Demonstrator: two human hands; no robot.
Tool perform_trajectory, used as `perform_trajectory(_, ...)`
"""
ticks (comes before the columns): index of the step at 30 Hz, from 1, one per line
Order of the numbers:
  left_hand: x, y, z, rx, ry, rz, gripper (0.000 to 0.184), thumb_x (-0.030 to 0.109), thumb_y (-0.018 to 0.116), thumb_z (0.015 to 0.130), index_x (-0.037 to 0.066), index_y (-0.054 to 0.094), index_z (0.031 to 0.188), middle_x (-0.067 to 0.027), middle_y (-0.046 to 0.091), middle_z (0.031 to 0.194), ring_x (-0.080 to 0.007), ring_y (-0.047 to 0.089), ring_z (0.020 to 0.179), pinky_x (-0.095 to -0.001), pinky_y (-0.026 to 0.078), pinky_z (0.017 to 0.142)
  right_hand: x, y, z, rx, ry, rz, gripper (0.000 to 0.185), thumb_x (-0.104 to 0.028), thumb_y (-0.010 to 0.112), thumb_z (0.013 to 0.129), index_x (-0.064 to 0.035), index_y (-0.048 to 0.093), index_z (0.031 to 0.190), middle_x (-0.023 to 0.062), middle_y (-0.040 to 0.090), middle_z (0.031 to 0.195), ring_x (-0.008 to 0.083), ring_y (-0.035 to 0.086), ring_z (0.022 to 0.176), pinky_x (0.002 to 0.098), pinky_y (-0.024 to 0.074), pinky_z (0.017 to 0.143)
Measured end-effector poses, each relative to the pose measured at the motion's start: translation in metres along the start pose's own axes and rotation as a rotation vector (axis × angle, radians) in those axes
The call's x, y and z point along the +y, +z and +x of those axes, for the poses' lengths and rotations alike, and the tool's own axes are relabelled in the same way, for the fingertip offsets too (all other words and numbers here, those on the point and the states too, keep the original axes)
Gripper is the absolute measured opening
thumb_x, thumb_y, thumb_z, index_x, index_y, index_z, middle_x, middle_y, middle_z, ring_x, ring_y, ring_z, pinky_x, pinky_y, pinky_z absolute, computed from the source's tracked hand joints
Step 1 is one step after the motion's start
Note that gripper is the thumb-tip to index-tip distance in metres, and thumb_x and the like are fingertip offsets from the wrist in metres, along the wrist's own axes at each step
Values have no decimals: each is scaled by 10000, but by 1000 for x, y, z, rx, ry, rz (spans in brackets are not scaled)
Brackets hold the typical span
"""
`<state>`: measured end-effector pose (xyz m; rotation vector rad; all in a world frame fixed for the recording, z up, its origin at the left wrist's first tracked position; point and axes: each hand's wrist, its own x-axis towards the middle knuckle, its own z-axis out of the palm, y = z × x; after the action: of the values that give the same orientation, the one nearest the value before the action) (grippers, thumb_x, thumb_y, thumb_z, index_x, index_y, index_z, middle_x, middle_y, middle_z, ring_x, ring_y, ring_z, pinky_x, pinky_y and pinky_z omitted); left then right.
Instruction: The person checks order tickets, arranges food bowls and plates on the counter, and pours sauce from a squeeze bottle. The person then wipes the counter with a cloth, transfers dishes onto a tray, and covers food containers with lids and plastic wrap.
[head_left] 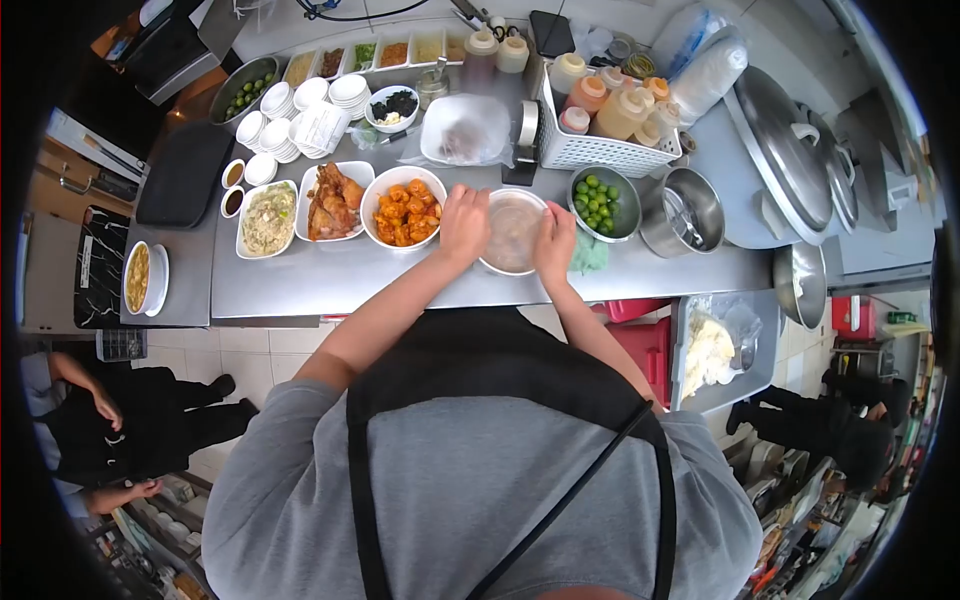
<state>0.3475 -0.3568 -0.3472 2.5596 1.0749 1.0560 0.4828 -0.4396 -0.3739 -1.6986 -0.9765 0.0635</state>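
Head view: the round white bowl [508, 271] stands on the counter [330, 285], close to its front edge, in front of the person; everything else can be placed from it. A translucent lid [513, 235] seems to cover it, and what lies beneath is only a dull brown blur.

The bowl sits between the two hands. From the left hand [465, 225] it lies directly to the right; from the right hand [554, 240], directly to the left. Being round, it has no long axis to line up with, and neither hand is clearly nearer, since both are at the rim.

The left hand is half curled at the bowl's left edge, fingers together and pointing away from the body. The right hand is bent loosely around the right edge. Whether either hand grips the bowl or merely steadies it, I cannot tell.

Just left of the bowl, past the left hand, is a bowl of orange pieces [367, 208]. To its right, beyond the right hand, are a bowl of limes [630, 206] and a green cloth [589, 256].
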Motion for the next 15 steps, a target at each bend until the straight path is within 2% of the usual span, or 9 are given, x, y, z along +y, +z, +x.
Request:
perform_trajectory(3, -3, 2, 8, -69, 24, -12, 136, 73, 501, 757, -11, 595, 807, -148, 574, 713, -289, 500, 747, -366, 414, 683, 0, -4, 14, -76, -87, -107, 200, -149, 461, 847, 4, 567, 919, 159, 507, 827, 317, 497, 761, 359, 405, 698)
perform_trajectory(5, -7, 3, 19, -138, 34, -50, 141, 104, 501, 777, -2, 593, 778, -151, 570, 698, -296, 505, 741, -377, 420, 667, 5, -7, 26, -307, -123, -52, 208, -157, 460, 848, 14, 576, 847, 177, 506, 759, 329, 499, 736, 366, 401, 664)
perform_trajectory(6, -8, 3, 21, -209, 39, -88, 164, 134, 501, 797, 6, 591, 749, -155, 567, 682, -304, 511, 734, -388, 426, 652, 9, -3, 29, -310, -119, -55, 208, -157, 460, 848, 14, 576, 847, 177, 506, 759, 329, 499, 736, 366, 401, 664)
perform_trajectory(8, -9, 6, 22, -211, 20, -111, 192, 160, 496, 810, 11, 589, 732, -160, 561, 671, -309, 516, 734, -397, 429, 647, 15, 5, 36, -432, 3, -3, 236, -178, 476, 842, 28, 568, 773, 183, 502, 710, 331, 501, 692, 375, 396, 634)
perform_trajectory(13, -8, 6, 25, -267, -56, -130, 231, 192, 482, 829, 25, 592, 714, -167, 562, 682, -314, 531, 746, -410, 438, 649, 11, 8, 39, -448, 71, 34, 253, -195, 496, 831, 29, 570, 742, 193, 511, 727, 341, 507, 666, 385, 397, 615)
perform_trajectory(15, -5, 3, 27, -361, -113, -70, 219, 210, 476, 826, 39, 597, 762, -174, 569, 725, -314, 539, 756, -411, 447, 650, 16, 6, 39, -454, 79, 45, 255, -199, 496, 830, 25, 577, 739, 195, 517, 733, 343, 512, 672, 388, 401, 614)
